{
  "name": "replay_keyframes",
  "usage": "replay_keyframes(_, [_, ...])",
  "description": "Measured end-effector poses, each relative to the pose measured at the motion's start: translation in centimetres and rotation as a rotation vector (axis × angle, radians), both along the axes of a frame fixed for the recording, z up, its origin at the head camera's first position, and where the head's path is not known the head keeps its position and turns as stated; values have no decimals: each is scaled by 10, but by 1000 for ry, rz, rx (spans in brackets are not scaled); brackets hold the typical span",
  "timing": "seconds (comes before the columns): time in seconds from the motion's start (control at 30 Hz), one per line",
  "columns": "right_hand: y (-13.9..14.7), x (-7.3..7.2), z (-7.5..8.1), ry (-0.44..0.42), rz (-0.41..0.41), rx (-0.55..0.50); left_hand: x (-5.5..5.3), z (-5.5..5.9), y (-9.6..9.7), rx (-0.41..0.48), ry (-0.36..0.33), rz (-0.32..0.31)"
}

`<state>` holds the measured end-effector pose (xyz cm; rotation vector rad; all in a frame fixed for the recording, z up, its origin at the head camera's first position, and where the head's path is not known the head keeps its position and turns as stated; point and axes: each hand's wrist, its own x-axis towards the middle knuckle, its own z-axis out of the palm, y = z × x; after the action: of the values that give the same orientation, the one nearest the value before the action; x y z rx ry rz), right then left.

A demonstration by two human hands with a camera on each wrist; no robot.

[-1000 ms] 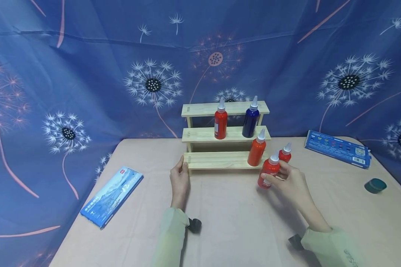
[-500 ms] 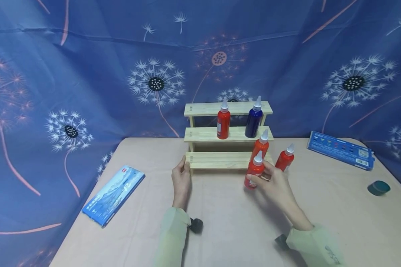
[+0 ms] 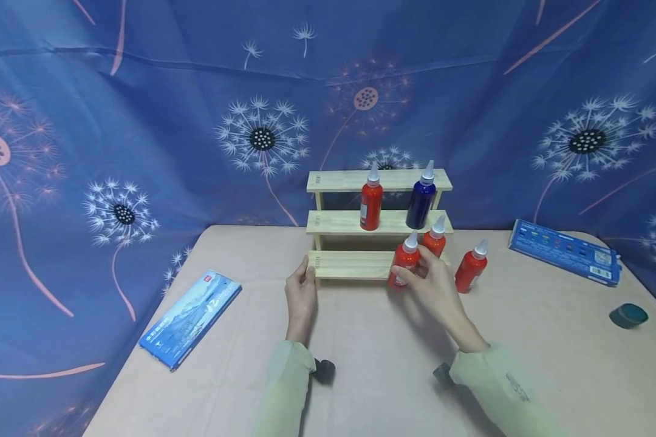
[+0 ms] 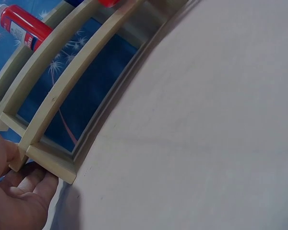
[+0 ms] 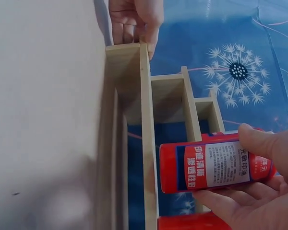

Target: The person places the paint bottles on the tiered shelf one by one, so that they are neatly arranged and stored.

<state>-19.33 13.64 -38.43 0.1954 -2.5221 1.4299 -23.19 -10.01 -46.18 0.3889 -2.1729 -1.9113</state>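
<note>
My right hand (image 3: 440,297) holds a red squeeze bottle (image 3: 404,258) with a silvery pointed cap, in front of the lowest step of a three-step wooden rack (image 3: 350,266). In the right wrist view, thumb and fingers wrap the labelled bottle (image 5: 216,165), its base close to the step's front edge. My left hand (image 3: 302,300) grips the left end of that step; the left wrist view shows the fingers (image 4: 33,184) around its corner. Behind the held bottle, another red bottle (image 3: 433,244) stands on the lowest step, partly hidden. A red bottle (image 3: 370,207) and a dark blue bottle (image 3: 420,207) occupy the middle step.
Right of the rack, one more red bottle (image 3: 470,271) stands on the table. A blue flat box (image 3: 565,252) lies at the back right, near a dark green round object (image 3: 628,315). Another blue box (image 3: 191,318) lies at the left. Dandelion-patterned cloth (image 3: 197,91) hangs behind.
My right hand has carried the red bottle leftward and up to the lowest step, past the red bottle on the table. The left hand stays on the rack. The head view has shifted slightly.
</note>
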Motion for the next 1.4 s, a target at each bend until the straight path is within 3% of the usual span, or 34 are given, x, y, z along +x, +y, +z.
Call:
replay_keyframes(0.4, [-13,-29,0,-20,22,-24,2,0,0,-5,36,-12])
replay_keyframes(0.77, [-14,-38,-2,-18,2,-2,2,1,1,-21,37,-13])
replay_keyframes(1.13, [-17,-36,0,-101,9,-11,2,-1,0,-23,26,-4])
replay_keyframes(1.4, [-14,-24,20,-61,33,-79,3,-2,-1,-40,56,1])
